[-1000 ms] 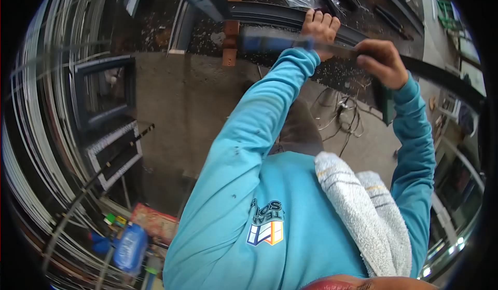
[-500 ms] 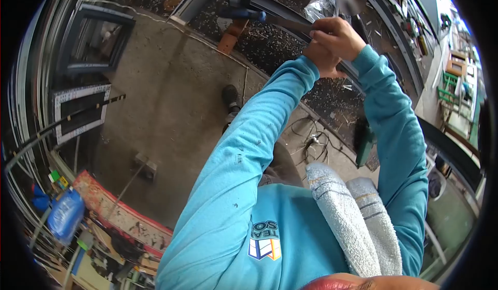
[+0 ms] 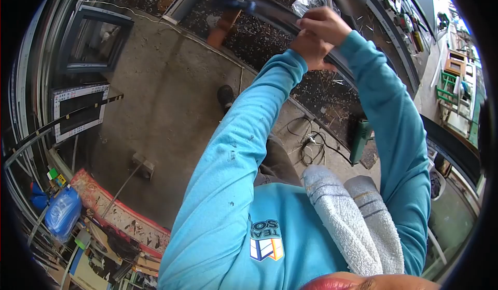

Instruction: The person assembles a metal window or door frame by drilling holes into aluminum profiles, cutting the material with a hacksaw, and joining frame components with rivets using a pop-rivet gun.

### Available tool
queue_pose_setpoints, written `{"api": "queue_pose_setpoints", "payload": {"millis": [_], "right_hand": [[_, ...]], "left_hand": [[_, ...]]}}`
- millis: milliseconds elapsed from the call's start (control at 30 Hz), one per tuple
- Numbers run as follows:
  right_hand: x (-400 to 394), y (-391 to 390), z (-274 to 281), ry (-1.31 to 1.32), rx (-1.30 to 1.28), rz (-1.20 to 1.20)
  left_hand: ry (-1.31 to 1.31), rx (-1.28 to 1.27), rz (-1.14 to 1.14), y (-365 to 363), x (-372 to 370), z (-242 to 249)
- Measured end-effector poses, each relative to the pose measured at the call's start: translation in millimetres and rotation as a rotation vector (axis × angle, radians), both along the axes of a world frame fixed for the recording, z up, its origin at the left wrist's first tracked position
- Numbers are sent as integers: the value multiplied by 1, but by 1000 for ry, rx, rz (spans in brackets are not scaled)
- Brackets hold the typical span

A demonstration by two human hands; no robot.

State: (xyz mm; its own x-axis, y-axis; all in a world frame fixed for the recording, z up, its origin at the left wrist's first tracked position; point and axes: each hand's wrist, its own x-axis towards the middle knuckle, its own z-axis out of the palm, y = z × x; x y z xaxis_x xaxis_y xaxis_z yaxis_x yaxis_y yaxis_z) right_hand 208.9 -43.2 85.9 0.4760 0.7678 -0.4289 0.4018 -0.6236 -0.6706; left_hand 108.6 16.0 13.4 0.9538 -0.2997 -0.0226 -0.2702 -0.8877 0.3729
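Note:
My right hand [image 3: 324,25] is closed round the near end of a hammer [image 3: 275,14]. Its brownish shaft points left, and its dark, blue-tinged far end is smeared by motion. Just below, my left hand [image 3: 310,50] is closed over a dark frame bar [image 3: 340,64], one finger or thumb sticking out to the right. My right hand overlaps it, so most of its fingers are hidden. The bar runs diagonally beneath both hands, above a dark surface strewn with chips. Beyond the hands lies a crumpled clear plastic bag [image 3: 309,0].
A green power tool [image 3: 360,142] and a coiled black cable [image 3: 312,147] lie near my right side. Window frames [image 3: 96,38] lean at the left. An orange-brown block [image 3: 220,33] is by the bench edge. A blue plastic bundle [image 3: 63,212] sits lower left.
Both hands have shifted slightly left and up in the view, together with the hammer. The hammer's far end is more blurred now. The same holds persist.

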Motion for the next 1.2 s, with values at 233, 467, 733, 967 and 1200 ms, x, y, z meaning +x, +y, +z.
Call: {"api": "queue_pose_setpoints", "payload": {"millis": [233,467,733,967,1200], "right_hand": [[5,-3,-4,138,58,-126],[-4,1,-1,39,89,-39],[15,-3,-20,26,83,27],[-17,0,-5,-231,127,40],[-173,-110,85,95,386,-388]], "left_hand": [[-119,-30,28,-12,7,-48],[128,53,-37,6,8,17],[-147,-136,6,-3,11,-31],[-131,-156,108,-6,6,-33],[-518,29,25,-1,8,-14]]}}
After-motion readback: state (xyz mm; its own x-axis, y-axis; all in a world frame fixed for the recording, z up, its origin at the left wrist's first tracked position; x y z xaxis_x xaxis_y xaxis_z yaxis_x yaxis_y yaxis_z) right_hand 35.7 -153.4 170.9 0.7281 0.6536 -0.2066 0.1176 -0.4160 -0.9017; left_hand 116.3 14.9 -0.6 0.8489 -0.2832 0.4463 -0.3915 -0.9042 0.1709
